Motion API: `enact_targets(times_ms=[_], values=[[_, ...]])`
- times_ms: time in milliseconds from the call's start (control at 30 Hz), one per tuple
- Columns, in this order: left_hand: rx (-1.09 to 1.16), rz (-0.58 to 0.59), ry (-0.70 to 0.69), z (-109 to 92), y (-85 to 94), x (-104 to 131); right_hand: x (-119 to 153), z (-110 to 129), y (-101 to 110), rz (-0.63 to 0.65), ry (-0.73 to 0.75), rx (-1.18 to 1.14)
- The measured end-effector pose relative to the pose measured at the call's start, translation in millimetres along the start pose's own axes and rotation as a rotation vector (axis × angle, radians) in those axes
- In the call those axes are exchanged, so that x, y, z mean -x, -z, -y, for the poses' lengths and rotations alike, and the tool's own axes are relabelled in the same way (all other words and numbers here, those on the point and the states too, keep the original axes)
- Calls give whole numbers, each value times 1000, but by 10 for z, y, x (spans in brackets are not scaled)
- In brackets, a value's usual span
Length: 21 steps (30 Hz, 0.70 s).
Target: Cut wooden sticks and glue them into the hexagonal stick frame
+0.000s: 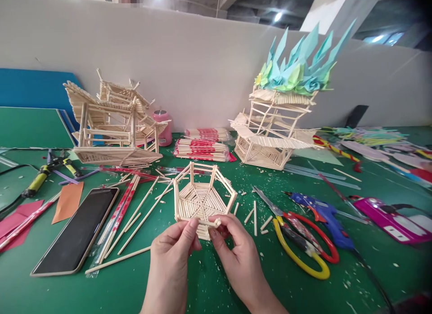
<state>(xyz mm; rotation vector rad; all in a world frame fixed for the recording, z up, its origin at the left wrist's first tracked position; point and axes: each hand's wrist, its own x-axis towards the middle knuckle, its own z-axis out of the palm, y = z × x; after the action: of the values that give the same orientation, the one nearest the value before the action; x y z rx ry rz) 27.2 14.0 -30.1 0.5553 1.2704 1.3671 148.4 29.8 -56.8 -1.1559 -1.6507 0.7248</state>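
A small polygonal frame of wooden sticks [194,201], with a floor of sticks laid in a web pattern, stands in the middle of the green table. At its near edge, my left hand [175,251] pinches a short stick between thumb and fingers. My right hand [232,246] is closed at the other end of that wooden stick [205,222], by the frame's near right corner. Whether the stick touches the frame is hard to make out. Loose sticks [140,219] lie left of the frame, and short cut pieces [255,217] lie to its right.
Scissors [300,242], a blue glue gun [324,215] and a pink power strip [393,219] lie on the right. A phone [77,233] and pliers [42,177] are on the left. Two stick buildings [114,134] [276,138] and stick packs [201,150] stand behind.
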Motion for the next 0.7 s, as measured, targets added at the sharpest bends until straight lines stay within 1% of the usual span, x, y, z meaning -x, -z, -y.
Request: enact_targets(times_ms=[333,500,700], values=[[55,-28,25,0,-26,-2,3,-16,-5,2,-6,0],[113,-77,37,-21,-70,7,16,-11,1,20,-38,-6],[154,-96,67,-28,-82,21,12,11,7,50,-85,-36]])
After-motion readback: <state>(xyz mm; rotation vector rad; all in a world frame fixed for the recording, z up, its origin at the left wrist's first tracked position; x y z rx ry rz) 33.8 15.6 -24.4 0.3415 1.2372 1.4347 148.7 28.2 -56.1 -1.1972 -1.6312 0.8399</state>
